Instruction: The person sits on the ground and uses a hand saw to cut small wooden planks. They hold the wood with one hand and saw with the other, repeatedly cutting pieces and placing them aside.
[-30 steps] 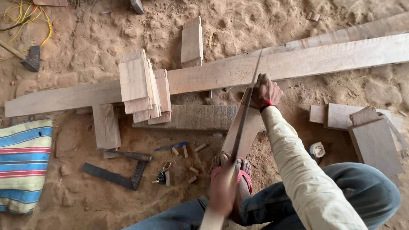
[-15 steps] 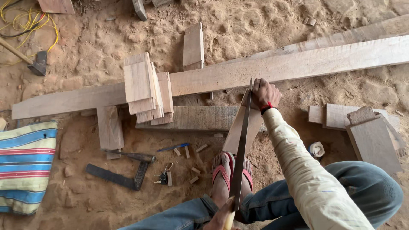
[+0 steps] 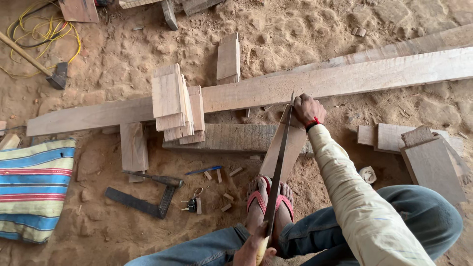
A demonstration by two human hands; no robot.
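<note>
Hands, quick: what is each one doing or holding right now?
Left hand: closed on the handle of the handsaw.
Right hand: gripping the top end of the short board beside the saw blade.

One handsaw (image 3: 277, 167), perhaps two planks (image 3: 315, 83)

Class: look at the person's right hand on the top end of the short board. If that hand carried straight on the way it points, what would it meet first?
The right hand points away from the body; almost at once it would likely meet the long plank lying across the sand, though depth is uncertain.
</note>
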